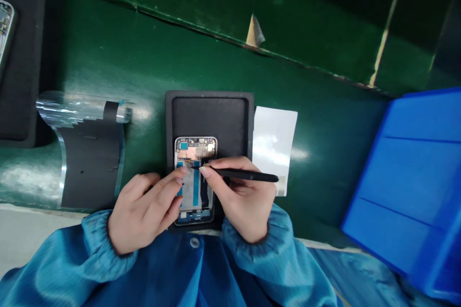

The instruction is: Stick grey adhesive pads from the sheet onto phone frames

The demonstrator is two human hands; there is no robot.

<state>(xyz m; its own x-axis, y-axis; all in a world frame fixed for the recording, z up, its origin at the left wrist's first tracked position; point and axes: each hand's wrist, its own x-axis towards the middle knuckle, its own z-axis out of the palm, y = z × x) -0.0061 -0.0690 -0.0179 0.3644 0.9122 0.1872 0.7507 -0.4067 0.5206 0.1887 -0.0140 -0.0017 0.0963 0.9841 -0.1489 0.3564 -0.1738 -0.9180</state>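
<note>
At phone (196, 189), left hand (144, 213) palm-down; right hand (247, 201) pinching black tool (248, 174)

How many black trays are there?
2. One black rectangular tray lies under the opened silver-rimmed phone; a second black rectangular tray, partly cut off, is at the left edge. No others show.

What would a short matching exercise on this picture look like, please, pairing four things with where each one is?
Things:
1. White sheet
2. Slim black tool
3. Blue container
4. Opened phone near the hands

Places:
A. On the middle black tray
B. At the right side of the picture
C. Just beside the tray's right edge
D. Held in the right hand

Right pairs: 1-C, 2-D, 3-B, 4-A.
</note>
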